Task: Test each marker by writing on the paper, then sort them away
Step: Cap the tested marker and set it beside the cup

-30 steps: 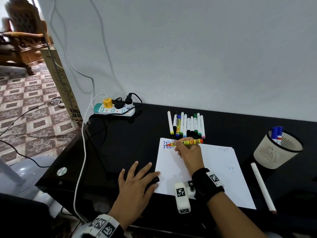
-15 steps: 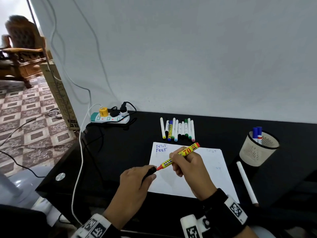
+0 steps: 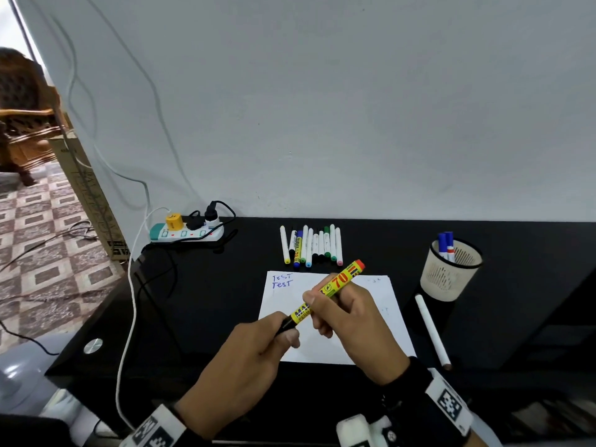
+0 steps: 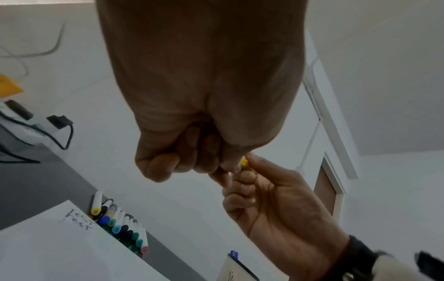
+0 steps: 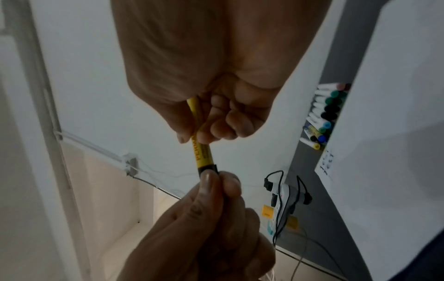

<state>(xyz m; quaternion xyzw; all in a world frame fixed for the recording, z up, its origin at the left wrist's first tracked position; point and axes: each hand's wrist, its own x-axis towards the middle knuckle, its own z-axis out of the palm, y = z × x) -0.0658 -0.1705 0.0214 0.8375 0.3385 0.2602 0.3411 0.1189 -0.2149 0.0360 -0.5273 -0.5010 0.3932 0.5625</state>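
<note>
— Yellow permanent marker [image 3: 325, 293]: where is it?
— Above the paper [image 3: 335, 343], tilted; the right hand [image 3: 354, 327] grips its barrel with curled fingers.
— And the left hand [image 3: 245, 369]?
— It pinches the black cap [image 5: 208, 169] at the marker's lower end.

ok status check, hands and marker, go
Right hand grips yellow marker barrel. Left hand pinches black cap on its tip. Held above paper, nothing in the way.
</note>
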